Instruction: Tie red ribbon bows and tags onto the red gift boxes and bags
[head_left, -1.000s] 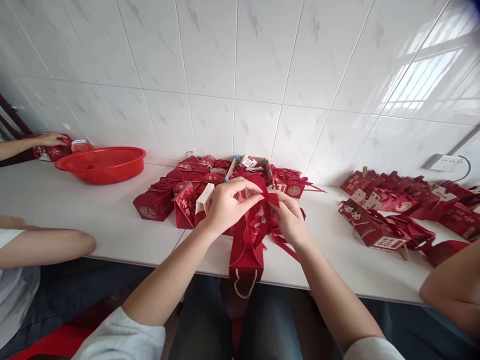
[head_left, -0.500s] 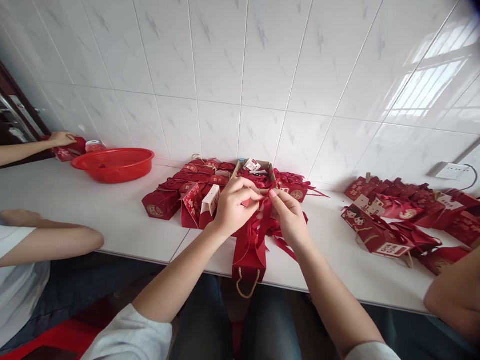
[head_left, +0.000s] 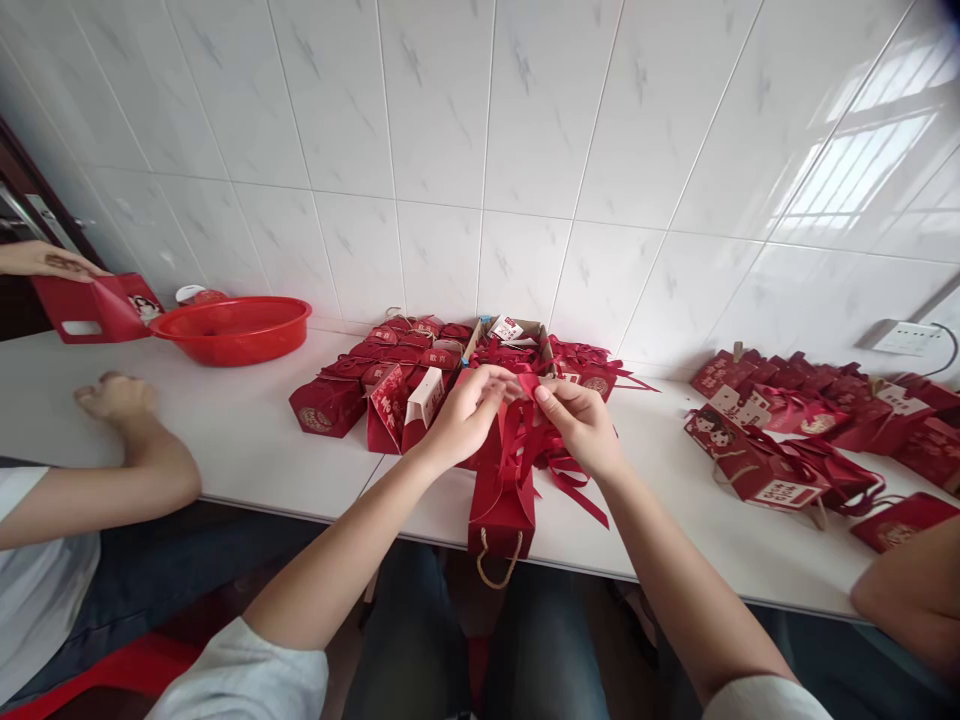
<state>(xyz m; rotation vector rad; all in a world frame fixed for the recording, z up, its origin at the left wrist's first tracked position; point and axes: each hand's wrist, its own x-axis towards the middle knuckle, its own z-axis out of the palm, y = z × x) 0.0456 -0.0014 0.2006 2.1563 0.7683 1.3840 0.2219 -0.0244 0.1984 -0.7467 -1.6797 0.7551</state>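
We sat at a long white bench point(head_left: 292, 475), our two hands close together in front of us. Our left hand point(head_left: 471, 412) and right hand point(head_left: 581, 420) both pinched a glossy red ribbon point(head_left: 529, 386), fingertips nearly meeting. The ribbon was held up above the bench, just behind a red cardboard box point(head_left: 501, 505) with a beige rope handle point(head_left: 500, 578). That box lay at the front edge, its handle hanging past it above our knees. Loose red ribbon ends point(head_left: 581, 490) trailed to the right.

Beyond our left hand stood a packed group of red gift boxes point(head_left: 326, 405); behind our hands was an open brown cardboard carton point(head_left: 536, 332). Farther left were a round red plastic basin point(head_left: 232, 335) and another person's hand point(head_left: 71, 264) on a large red box point(head_left: 97, 308). More red boxes point(head_left: 780, 475) crowded the right side.
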